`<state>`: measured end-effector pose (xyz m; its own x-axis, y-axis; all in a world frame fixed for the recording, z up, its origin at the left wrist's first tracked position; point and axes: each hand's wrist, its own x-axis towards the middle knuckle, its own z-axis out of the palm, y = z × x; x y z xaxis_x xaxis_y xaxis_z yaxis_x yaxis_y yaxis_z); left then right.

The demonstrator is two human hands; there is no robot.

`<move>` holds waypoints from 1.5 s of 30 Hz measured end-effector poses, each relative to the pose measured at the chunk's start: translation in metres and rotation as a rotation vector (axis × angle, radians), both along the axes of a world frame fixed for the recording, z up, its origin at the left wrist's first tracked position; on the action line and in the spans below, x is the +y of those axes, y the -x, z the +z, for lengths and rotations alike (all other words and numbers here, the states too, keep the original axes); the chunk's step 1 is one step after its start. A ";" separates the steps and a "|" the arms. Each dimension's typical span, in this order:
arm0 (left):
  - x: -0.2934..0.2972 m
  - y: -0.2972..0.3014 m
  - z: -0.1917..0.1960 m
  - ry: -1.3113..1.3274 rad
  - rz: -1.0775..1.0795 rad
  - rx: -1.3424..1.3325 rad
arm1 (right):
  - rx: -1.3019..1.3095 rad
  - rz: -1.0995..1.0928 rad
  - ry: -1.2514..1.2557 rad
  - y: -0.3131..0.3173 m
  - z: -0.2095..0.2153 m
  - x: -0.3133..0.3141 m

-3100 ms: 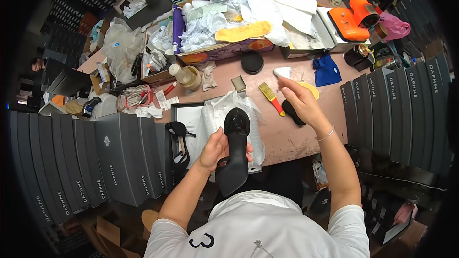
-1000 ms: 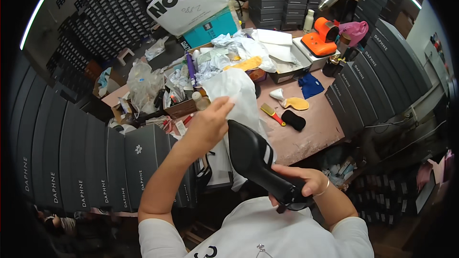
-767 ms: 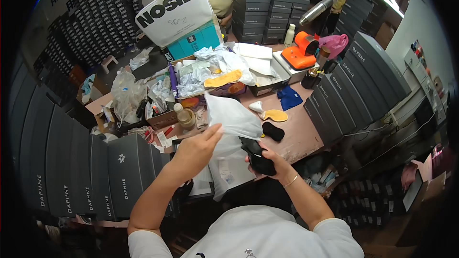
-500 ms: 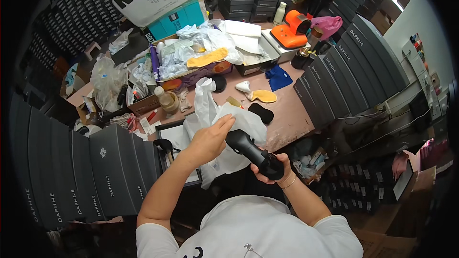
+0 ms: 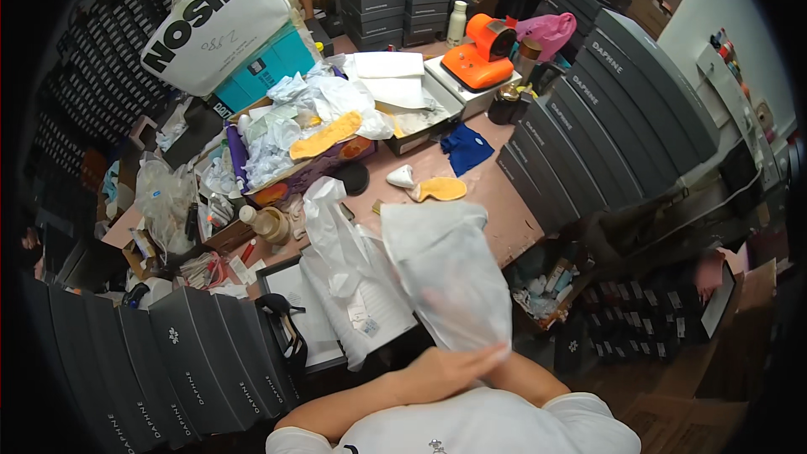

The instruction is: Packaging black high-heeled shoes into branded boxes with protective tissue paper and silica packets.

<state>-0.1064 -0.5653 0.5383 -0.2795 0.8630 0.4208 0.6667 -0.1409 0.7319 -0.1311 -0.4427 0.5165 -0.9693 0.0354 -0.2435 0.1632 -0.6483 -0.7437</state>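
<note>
The white wrapper [image 5: 450, 265] has shifted to lower centre, covering the right hand, fingers indiscernible, while the left hand [image 5: 458, 372], blurred fingers seemingly together, apparently steadies its edge.

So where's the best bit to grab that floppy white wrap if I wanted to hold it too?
I'd pinch the white wrap by its wide far edge, near the yellow insole, coming from the far side. That edge spreads out and looks free, while the lower end narrows toward the left hand. It looks thin, so a pinch should probably do.
</note>
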 end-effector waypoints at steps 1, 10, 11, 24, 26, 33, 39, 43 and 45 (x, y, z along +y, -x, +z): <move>0.000 -0.010 -0.024 -0.109 -0.104 -0.082 | 0.017 -0.027 -0.154 0.005 0.003 0.009; -0.102 0.235 -0.017 0.382 1.363 -0.422 | -0.087 -0.031 -1.176 0.074 -0.089 0.163; -0.125 0.254 -0.033 0.546 1.397 -0.277 | -0.067 0.066 -1.363 0.061 -0.110 0.163; -0.092 0.057 -0.026 -0.021 0.971 -0.536 | 0.147 0.711 -0.772 0.040 0.008 0.007; -0.126 0.005 -0.045 0.052 1.195 -0.337 | 0.256 0.957 -0.686 0.049 0.000 -0.039; -0.163 -0.157 -0.109 -0.067 1.531 -0.935 | 0.822 1.295 -1.206 0.069 0.025 -0.165; -0.141 -0.164 -0.097 -0.276 1.425 -0.902 | 0.827 1.272 -1.492 0.170 -0.133 -0.292; -0.132 -0.161 -0.107 -0.398 1.288 -0.952 | 0.396 1.228 -1.149 0.164 -0.192 -0.295; -0.132 -0.155 -0.108 -0.512 1.268 -0.943 | 0.499 1.004 -1.105 0.146 -0.162 -0.283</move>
